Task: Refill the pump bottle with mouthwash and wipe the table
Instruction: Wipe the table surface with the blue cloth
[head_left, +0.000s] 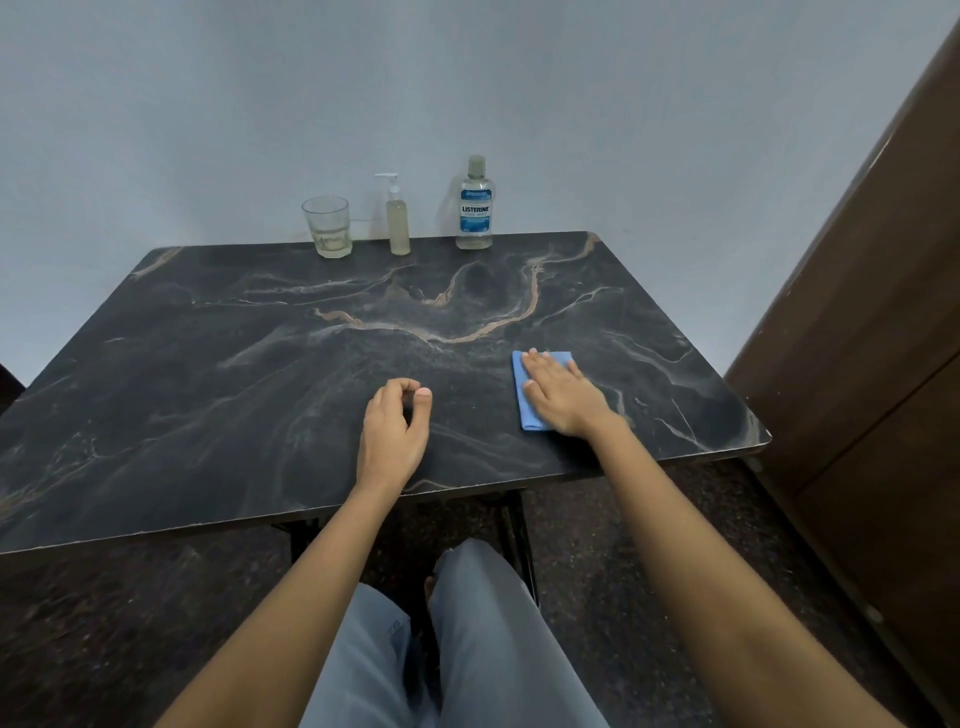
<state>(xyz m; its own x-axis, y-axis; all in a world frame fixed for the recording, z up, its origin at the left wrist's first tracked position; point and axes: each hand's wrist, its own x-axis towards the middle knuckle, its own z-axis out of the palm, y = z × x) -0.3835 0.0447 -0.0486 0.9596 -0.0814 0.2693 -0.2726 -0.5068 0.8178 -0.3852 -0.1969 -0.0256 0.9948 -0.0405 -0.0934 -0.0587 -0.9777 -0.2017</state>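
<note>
The pump bottle (398, 223) stood upright at the far edge of the dark marbled table (260, 364), close to the pale wall (467, 78), its white pump head on and its narrow body filled most of the way with a pale yellowish liquid. Just to the right of the pump bottle stood the mouthwash bottle (474, 208), taller, capped, with a blue label (the word LISTERINE was readable on it). To the left of the pump bottle, about as far off, sat a clear glass (328, 228) with a little pale liquid in its bottom. None of the three touched another. Well nearer than the pump bottle and off to its right lay a folded blue cloth (525, 410). The right hand (563, 397) rested flat on it, fingers straight and together, palm down, covering most of the cloth and not gripping it. Nearer than the pump bottle and roughly in line with it, the left hand (395, 431) rested on the tabletop with its fingers curled in toward the thumb, holding nothing. Farther right than the cloth rose a brown wooden panel (857, 338).
</note>
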